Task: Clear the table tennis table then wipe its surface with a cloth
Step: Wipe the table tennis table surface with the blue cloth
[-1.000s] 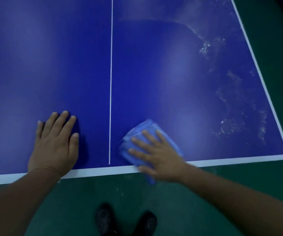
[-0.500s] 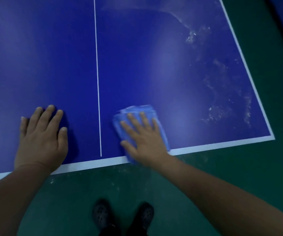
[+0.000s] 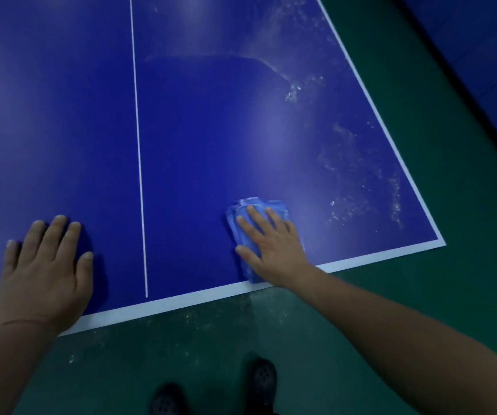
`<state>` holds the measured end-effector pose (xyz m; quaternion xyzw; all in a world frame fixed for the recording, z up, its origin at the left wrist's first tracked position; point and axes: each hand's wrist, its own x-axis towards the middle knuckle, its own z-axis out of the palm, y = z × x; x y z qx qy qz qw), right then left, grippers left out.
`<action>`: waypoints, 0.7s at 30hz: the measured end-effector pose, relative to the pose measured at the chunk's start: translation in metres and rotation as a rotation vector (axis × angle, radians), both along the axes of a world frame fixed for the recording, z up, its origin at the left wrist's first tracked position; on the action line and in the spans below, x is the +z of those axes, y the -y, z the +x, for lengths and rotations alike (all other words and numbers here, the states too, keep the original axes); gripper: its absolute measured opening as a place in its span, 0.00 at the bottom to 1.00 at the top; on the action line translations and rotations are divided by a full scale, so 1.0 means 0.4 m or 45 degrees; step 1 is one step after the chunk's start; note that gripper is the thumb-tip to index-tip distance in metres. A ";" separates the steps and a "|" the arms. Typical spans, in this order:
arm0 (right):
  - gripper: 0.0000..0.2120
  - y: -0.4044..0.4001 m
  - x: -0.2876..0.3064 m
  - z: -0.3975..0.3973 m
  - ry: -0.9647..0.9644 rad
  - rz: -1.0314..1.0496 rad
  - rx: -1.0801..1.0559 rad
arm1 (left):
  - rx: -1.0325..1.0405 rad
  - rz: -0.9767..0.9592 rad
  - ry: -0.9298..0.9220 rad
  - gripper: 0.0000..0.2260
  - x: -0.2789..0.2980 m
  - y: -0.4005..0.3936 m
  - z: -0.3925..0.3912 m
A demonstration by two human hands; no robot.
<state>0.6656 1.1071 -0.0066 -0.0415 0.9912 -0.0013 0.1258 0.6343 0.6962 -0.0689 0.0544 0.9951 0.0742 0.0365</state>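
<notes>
The blue table tennis table (image 3: 211, 139) fills the view, with a white centre line and white edge lines. My right hand (image 3: 274, 250) presses flat, fingers straight, on a folded blue cloth (image 3: 242, 232) near the table's near edge, right of the centre line. My left hand (image 3: 44, 274) rests flat on the table left of the centre line, near the same edge. White dusty smears (image 3: 358, 172) cover the surface to the right of the cloth and toward the far right corner.
Green floor (image 3: 465, 205) lies beyond the table's right and near edges, speckled with white bits below the near edge. My dark shoes (image 3: 263, 380) stand on it under the near edge.
My right hand has slid the cloth to the right along the near edge, away from the centre line. My left hand stays flat on the table.
</notes>
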 end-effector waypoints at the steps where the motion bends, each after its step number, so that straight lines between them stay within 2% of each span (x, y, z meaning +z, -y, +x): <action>1: 0.32 -0.047 0.003 -0.011 0.004 0.025 -0.076 | -0.004 -0.019 0.026 0.30 -0.012 0.009 -0.004; 4: 0.30 -0.117 0.000 -0.044 -0.002 0.002 -0.498 | 0.028 -0.015 0.000 0.30 -0.017 0.005 0.000; 6: 0.30 -0.062 -0.014 -0.058 -0.079 -0.016 -0.616 | 0.050 0.123 -0.131 0.29 0.017 -0.064 0.021; 8: 0.30 0.038 -0.028 -0.059 -0.132 -0.087 -0.484 | -0.019 0.304 -0.245 0.28 0.072 -0.203 0.057; 10: 0.30 0.124 -0.037 -0.047 -0.130 -0.175 -0.194 | -0.056 0.445 -0.307 0.26 0.133 -0.367 0.096; 12: 0.29 0.122 -0.037 -0.036 -0.119 -0.221 -0.001 | -0.034 0.545 -0.313 0.25 0.179 -0.520 0.132; 15: 0.29 -0.064 -0.036 -0.022 -0.149 -0.211 0.019 | 0.043 0.577 -0.206 0.27 0.199 -0.702 0.153; 21: 0.30 -0.717 -0.022 0.033 -0.073 0.068 -0.438 | -0.027 0.434 -0.040 0.28 0.182 -0.975 0.157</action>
